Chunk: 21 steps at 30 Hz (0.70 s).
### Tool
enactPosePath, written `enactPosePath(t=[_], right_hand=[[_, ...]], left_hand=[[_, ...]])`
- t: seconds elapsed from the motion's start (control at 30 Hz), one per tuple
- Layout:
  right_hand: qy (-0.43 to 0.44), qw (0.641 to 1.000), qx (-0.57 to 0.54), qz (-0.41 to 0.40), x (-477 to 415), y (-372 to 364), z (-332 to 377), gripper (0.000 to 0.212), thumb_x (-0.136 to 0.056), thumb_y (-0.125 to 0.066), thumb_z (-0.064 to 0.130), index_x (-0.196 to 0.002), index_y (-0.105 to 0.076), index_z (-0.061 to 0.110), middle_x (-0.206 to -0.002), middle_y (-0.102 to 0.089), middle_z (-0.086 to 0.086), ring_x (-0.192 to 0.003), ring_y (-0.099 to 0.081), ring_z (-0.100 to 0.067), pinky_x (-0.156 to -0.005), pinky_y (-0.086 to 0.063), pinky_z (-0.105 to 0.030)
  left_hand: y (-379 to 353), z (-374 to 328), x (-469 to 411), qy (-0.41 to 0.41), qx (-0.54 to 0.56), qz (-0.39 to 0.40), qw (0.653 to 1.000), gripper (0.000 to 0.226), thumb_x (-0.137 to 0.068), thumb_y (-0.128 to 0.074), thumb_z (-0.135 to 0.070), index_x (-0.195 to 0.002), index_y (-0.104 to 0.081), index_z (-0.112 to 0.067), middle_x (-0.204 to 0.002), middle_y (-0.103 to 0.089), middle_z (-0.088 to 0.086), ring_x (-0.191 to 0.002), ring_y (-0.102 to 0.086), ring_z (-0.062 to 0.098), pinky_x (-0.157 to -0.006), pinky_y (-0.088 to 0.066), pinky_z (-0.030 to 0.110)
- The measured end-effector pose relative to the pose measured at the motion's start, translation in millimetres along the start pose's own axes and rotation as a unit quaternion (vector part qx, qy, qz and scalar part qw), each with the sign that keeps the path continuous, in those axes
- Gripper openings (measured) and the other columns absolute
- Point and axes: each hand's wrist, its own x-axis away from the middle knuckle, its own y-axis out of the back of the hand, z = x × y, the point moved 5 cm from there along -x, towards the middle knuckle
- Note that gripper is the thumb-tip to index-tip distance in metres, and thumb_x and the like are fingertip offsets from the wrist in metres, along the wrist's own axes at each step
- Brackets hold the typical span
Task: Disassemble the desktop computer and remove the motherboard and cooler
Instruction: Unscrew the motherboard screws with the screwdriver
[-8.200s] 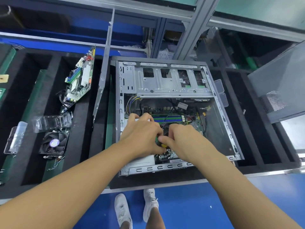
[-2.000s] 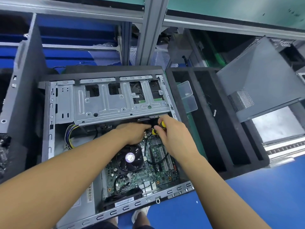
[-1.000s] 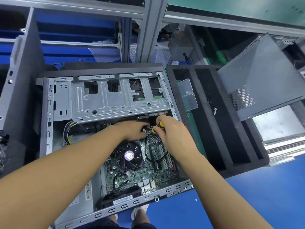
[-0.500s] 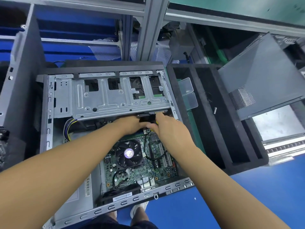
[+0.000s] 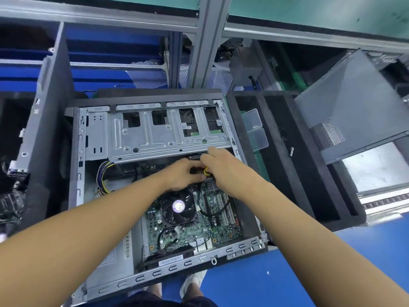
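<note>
Eight seconds back, both my hands work low over the cooler (image 5: 178, 207), close to the near rim of the case (image 5: 199, 265). Now my left hand (image 5: 180, 177) and right hand (image 5: 228, 171) are at the far end of the motherboard (image 5: 221, 227), just under the near edge of the drive cage (image 5: 155, 138), and the cooler's fan lies uncovered.

Over the last two seconds the shift is slight. My right hand sits a little farther, its forefinger reaching the cage edge. The screwdriver (image 5: 206, 171), which stood up out of my right fingers then, now lies nearly level between the two hands, with only a yellow band and a dark stretch showing. My left fingertips meet that dark stretch. Whether they grip it I cannot tell.
</note>
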Motion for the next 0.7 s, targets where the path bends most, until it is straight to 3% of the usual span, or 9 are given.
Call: enactPosePath(t=[0.07, 0.13, 0.17, 0.23, 0.3, 0.43, 0.57, 0.63, 0.7], right_hand=[[0.0, 1.0, -0.022, 0.011, -0.5, 0.9, 1.0, 0.025, -0.09, -0.052, -0.005, -0.111, -0.053, 0.01, -0.1, -0.039, -0.002, -0.09, -0.041, -0.02, -0.07, -0.031, -0.03], [-0.013, 0.997, -0.08, 0.003, 0.8, 3.4, 2.0, 0.014, -0.102, -0.048, 0.018, -0.114, -0.051, 0.012, -0.103, -0.046, -0.005, -0.095, -0.051, -0.026, -0.075, -0.041, -0.036], [-0.031, 0.993, -0.116, -0.01, 2.0, 5.2, 2.0, 0.021, -0.104, -0.045, 0.03, -0.115, -0.049, 0.013, -0.103, -0.051, -0.006, -0.094, -0.054, -0.028, -0.076, -0.044, -0.039], [-0.099, 0.981, -0.149, -0.069, 3.7, 11.9, -4.9, 0.032, -0.103, -0.043, 0.046, -0.106, -0.043, 0.014, -0.09, -0.056, -0.004, -0.08, -0.055, -0.029, -0.064, -0.042, -0.038], [-0.162, 0.977, -0.079, -0.109, 6.8, 23.1, -10.5, 0.039, -0.1, -0.045, 0.054, -0.094, -0.038, 0.016, -0.077, -0.049, -0.003, -0.067, -0.047, -0.028, -0.056, -0.035, -0.035], [-0.141, 0.988, -0.001, -0.059, 6.2, 32.6, -2.6, 0.023, -0.102, -0.054, 0.035, -0.088, -0.05, 0.017, -0.08, -0.05, -0.005, -0.075, -0.056, -0.03, -0.059, -0.04, -0.031], [-0.12, 0.992, -0.031, -0.038, 3.1, 38.6, 4.0, 0.016, -0.1, -0.057, 0.025, -0.103, -0.056, 0.009, -0.09, -0.056, -0.01, -0.076, -0.05, -0.025, -0.062, -0.041, -0.03], [-0.116, 0.993, -0.016, -0.023, 3.0, 39.1, 2.9, 0.018, -0.097, -0.06, 0.013, -0.114, -0.058, 0.01, -0.102, -0.061, -0.011, -0.08, -0.053, -0.024, -0.062, -0.043, -0.031], [-0.117, 0.993, -0.026, -0.007, 3.5, 38.6, -0.2, 0.034, -0.09, -0.058, 0.0, -0.121, -0.059, 0.014, -0.111, -0.059, -0.011, -0.088, -0.057, -0.026, -0.064, -0.042, -0.031]], left_hand=[[-2.5, -1.5, -1.3, -0.006, 0.01, 0.001, 1.0, 0.03, -0.096, -0.063, -0.031, -0.125, -0.062, -0.025, -0.118, -0.064, -0.002, -0.111, -0.057, 0.017, -0.088, -0.039, 0.025], [-2.8, -2.2, -1.4, -0.01, -0.007, -0.005, 1.0, 0.008, -0.096, -0.062, -0.032, -0.103, -0.063, -0.036, -0.114, -0.064, -0.005, -0.111, -0.059, 0.019, -0.087, -0.041, 0.027], [-2.2, -1.3, -2.0, -0.011, -0.013, -0.012, 1.0, 0.006, -0.096, -0.062, -0.032, -0.095, -0.062, -0.039, -0.111, -0.066, -0.004, -0.108, -0.06, 0.02, -0.086, -0.042, 0.028], [-2.0, 1.6, -3.0, -0.016, -0.008, -0.023, 1.0, 0.009, -0.096, -0.063, -0.031, -0.102, -0.069, -0.033, -0.109, -0.068, -0.003, -0.105, -0.059, 0.017, -0.086, -0.043, 0.026], [-1.4, 2.5, -2.2, -0.015, -0.014, -0.037, 0.999, 0.016, -0.095, -0.064, -0.031, -0.11, -0.07, -0.029, -0.095, -0.066, -0.007, -0.095, -0.057, 0.015, -0.073, -0.04, 0.017], [-2.4, 7.3, -7.7, 0.026, -0.014, -0.067, 0.997, 0.012, -0.089, -0.07, -0.038, -0.1, -0.072, -0.033, -0.091, -0.069, -0.002, -0.087, -0.057, 0.017, -0.069, -0.038, 0.021], [-2.8, 19.3, -11.9, 0.093, 0.129, -0.067, 0.985, 0.014, -0.073, -0.086, -0.034, -0.077, -0.073, -0.034, -0.073, -0.068, -0.015, -0.076, -0.058, 0.005, -0.067, -0.04, 0.016], [-3.9, 19.4, -12.9, 0.089, 0.17, -0.04, 0.981, 0.02, -0.071, -0.088, -0.031, -0.088, -0.077, -0.029, -0.078, -0.072, -0.016, -0.081, -0.063, 0.006, -0.075, -0.042, 0.013], [-5.1, 19.4, -13.1, 0.085, 0.206, -0.015, 0.975, 0.025, -0.071, -0.088, -0.03, -0.093, -0.078, -0.038, -0.094, -0.075, -0.016, -0.094, -0.066, 0.006, -0.093, -0.041, 0.018]])
